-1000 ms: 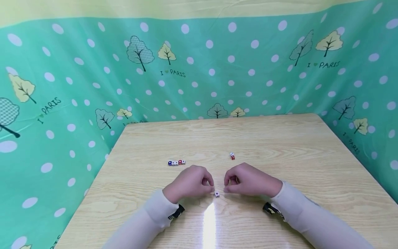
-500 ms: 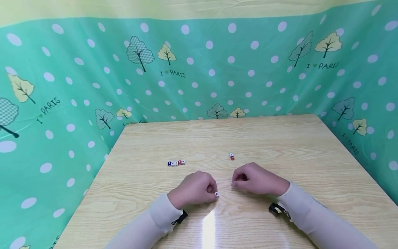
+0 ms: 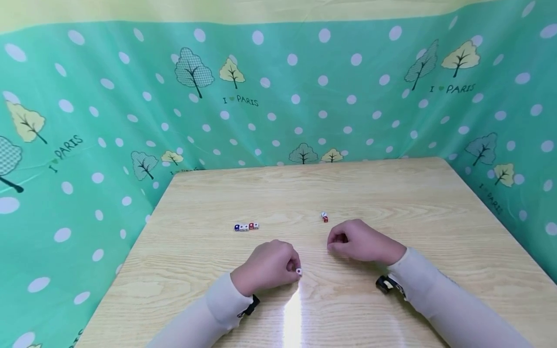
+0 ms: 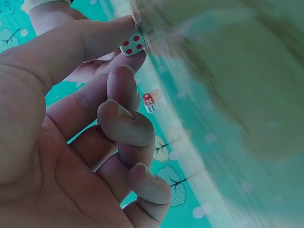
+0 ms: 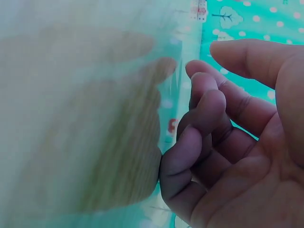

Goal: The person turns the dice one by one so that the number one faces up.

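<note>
My left hand (image 3: 269, 265) pinches a white die (image 3: 299, 271) between thumb and index fingertip, low over the table. In the left wrist view, four red pips show on one face of that die (image 4: 135, 45), and the other fingers curl loosely below it. My right hand (image 3: 365, 240) rests by the tabletop farther right and holds nothing. Thumb and index fingertips of that hand stand apart in the right wrist view, the rest loosely bent. Just beyond it sit a white die (image 3: 324, 214) and a red die (image 3: 325, 219), touching.
A short row of several dice, with a blue die (image 3: 237, 227) at its left end and a red die (image 3: 251, 226) among white ones, lies beyond my left hand. The wooden table (image 3: 209, 193) meets a green dotted curtain (image 3: 243, 121) at the back and sides.
My left hand has taken hold of the white die that lay between the hands and shifted slightly left with it. The right hand has moved away to the right and farther forward.
</note>
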Action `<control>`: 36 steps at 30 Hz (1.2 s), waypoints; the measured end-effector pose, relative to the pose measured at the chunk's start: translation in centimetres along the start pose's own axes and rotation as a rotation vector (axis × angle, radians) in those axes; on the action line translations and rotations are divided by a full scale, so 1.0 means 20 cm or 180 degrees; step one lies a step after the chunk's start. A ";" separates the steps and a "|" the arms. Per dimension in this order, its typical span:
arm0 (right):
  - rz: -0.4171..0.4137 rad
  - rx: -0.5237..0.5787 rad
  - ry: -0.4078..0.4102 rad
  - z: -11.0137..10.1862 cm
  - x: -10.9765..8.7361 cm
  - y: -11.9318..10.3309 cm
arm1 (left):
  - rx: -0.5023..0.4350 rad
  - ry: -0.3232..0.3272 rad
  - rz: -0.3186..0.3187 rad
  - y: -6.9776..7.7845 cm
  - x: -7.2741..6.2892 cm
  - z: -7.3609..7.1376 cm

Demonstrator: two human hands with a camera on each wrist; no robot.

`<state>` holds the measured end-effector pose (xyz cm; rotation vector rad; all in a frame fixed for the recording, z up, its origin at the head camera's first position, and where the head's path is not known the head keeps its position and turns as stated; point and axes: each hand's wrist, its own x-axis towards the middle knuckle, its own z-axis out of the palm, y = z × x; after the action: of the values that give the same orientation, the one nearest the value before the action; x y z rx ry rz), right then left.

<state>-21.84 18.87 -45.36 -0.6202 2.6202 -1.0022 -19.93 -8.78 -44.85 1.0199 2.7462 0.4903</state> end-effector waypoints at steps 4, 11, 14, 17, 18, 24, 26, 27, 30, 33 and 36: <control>0.0121 0.0107 0.0062 -0.03 0.03 0.02 | 0.0018 0.0020 -0.0007 0.00 -0.01 -0.01; 0.0234 0.0099 0.0249 -0.06 0.10 0.05 | -0.0004 0.0028 -0.0060 -0.02 -0.04 -0.01; 0.0359 0.0111 0.0346 -0.07 0.13 0.05 | 0.0023 0.0052 -0.0054 -0.03 -0.05 -0.01; 0.0485 0.0149 0.0437 -0.07 0.16 0.06 | 0.0029 0.0076 -0.0042 -0.04 -0.06 -0.01; 0.0515 0.0141 0.0465 -0.08 0.17 0.06 | 0.0029 0.0082 -0.0040 -0.04 -0.07 -0.01; 0.0648 0.0057 0.0548 -0.08 0.22 0.06 | 0.0037 0.0124 -0.0055 -0.05 -0.09 -0.01; 0.0707 0.0057 0.0545 -0.08 0.23 0.06 | 0.0045 0.0135 -0.0059 -0.06 -0.09 -0.01; 0.0746 0.0057 0.0548 -0.08 0.24 0.06 | 0.0050 0.0139 -0.0059 -0.06 -0.09 -0.01; 0.0837 0.0008 0.0561 -0.09 0.25 0.05 | 0.0070 0.0148 -0.0047 -0.06 -0.09 -0.01; 0.0893 -0.0069 0.0580 -0.09 0.27 0.04 | 0.0055 0.0140 -0.0036 -0.06 -0.08 -0.01; 0.0924 -0.0137 0.0588 -0.08 0.28 0.03 | 0.0019 0.0124 -0.0042 -0.06 -0.08 -0.02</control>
<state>-27.54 17.47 -45.02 -0.1520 2.7908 -0.9534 -19.49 -10.70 -44.86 1.0035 2.7883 0.5056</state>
